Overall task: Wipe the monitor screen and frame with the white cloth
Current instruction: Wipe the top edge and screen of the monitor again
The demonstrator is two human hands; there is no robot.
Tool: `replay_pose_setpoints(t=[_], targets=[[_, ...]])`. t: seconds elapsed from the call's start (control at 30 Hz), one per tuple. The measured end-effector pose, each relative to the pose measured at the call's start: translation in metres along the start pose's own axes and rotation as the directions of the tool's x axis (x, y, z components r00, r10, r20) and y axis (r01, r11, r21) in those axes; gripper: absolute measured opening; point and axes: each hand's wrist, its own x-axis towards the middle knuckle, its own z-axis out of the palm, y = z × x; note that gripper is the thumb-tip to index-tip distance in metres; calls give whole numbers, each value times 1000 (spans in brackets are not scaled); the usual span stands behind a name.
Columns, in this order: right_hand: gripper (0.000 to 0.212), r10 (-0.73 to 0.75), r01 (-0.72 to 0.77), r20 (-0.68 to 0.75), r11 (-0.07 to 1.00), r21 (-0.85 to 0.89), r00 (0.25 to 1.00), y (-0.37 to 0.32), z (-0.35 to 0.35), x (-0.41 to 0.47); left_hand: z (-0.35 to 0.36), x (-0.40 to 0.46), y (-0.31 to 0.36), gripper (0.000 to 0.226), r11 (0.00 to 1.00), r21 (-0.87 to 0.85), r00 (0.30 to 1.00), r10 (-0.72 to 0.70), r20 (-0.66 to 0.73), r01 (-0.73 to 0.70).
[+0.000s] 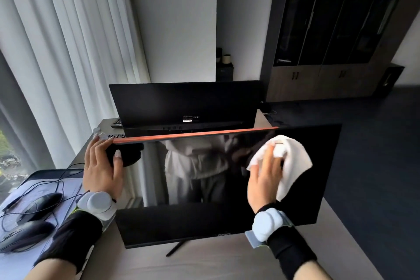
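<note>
Both hands work the monitor (pixel 204 218): right hand (pixel 264 179) presses the white cloth (pixel 293 161) flat against the screen's upper right; left hand (pixel 102 166) clamps its top-left corner.

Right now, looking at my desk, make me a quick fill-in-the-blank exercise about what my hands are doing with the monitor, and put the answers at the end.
1. The white cloth is pressed against the screen by the ____ hand.
2. The left hand grips the monitor at its top ____ corner.
3. Behind this monitor, a second monitor shows its ____ side to the camera.
4. Two black computer ____ lie on the mat at the left.

Answers: right; left; back; mice
</note>
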Motion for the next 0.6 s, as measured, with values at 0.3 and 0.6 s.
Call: replay_pose_setpoints(t=[0.3, 0.6], targets=[[62, 236, -249, 128, 964, 96, 963, 43, 15, -72, 2, 0, -2, 36, 1000, -4, 1000, 10, -15, -10], [64, -478, 411, 441, 879, 244, 760, -68, 56, -140, -5, 0, 6, 40, 1000, 10, 999, -7, 34, 7]])
